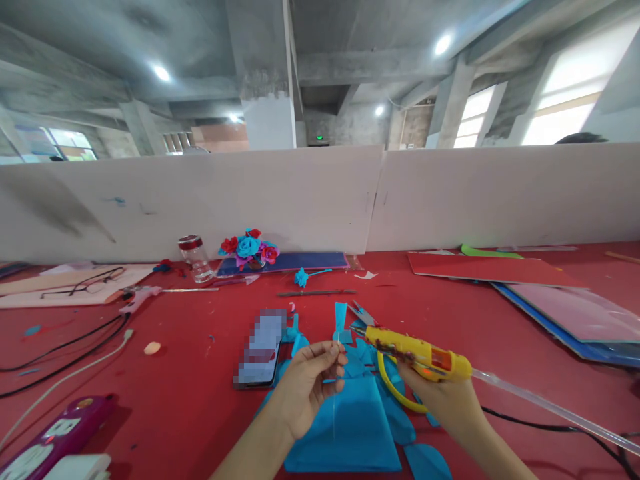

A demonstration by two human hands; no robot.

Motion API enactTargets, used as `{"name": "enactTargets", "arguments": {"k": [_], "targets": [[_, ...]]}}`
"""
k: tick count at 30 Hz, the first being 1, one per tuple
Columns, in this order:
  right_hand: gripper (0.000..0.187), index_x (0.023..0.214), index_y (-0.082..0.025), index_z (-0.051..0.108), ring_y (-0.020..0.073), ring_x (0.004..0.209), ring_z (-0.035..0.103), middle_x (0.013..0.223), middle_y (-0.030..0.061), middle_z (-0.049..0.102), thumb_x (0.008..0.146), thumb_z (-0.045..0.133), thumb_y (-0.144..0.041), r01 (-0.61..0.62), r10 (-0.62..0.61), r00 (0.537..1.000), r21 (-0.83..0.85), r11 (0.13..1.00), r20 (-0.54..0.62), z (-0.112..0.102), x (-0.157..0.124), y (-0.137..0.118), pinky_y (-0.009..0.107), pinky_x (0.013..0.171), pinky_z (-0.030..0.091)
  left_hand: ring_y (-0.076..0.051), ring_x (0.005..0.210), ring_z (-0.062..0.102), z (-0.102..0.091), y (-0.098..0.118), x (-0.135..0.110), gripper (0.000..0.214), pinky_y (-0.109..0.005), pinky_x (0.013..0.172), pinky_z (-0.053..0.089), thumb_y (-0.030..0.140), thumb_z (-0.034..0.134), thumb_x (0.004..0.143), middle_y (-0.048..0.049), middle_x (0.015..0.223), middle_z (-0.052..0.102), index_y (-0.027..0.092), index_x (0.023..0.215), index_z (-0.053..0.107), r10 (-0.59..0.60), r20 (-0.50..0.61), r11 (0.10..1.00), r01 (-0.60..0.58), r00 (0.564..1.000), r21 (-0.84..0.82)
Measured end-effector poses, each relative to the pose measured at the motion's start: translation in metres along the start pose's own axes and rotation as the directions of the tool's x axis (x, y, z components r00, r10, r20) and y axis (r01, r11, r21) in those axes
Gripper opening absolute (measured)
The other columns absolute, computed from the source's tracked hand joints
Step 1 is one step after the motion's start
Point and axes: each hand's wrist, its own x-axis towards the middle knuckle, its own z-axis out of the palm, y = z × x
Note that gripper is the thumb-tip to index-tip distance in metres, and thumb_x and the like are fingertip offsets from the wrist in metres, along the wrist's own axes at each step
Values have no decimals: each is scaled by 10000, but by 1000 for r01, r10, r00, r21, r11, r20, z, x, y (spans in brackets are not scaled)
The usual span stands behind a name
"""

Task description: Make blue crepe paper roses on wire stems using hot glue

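Observation:
My right hand grips a yellow hot glue gun, a clear glue stick trailing from its back to the right. Its nozzle points left at a small blue paper piece pinched between the fingertips of my left hand. Below both hands lie blue paper sheets and cut scraps on the red table. A phone lies just left of my left hand.
A bunch of paper flowers, a glass jar and a single blue flower on a stem stand near the white partition. Coloured sheets lie at right. Cables, a power strip and glasses are at left.

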Motion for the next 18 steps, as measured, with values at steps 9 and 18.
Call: {"name": "enactTargets", "arguments": {"k": [9,18], "targets": [[101,657,-193,630,206,527,659,596,21,695,603,644,-278,-21,12,997,112,994,78,3,-1,-1,251,482,552,-66,483,538,2,-2,-2,175,-147,414,479,236,769,613,-6,594,613,116,686,665,3,41,997,-6,999,81],[131,728,-194,632,213,602,673,666,30,710,646,642,-295,-1,-9,996,106,994,92,5,-3,11,256,516,561,-69,483,540,2,-2,-1,176,-151,418,475,238,769,611,-14,597,623,116,688,669,1,42,996,-5,999,93]]}}
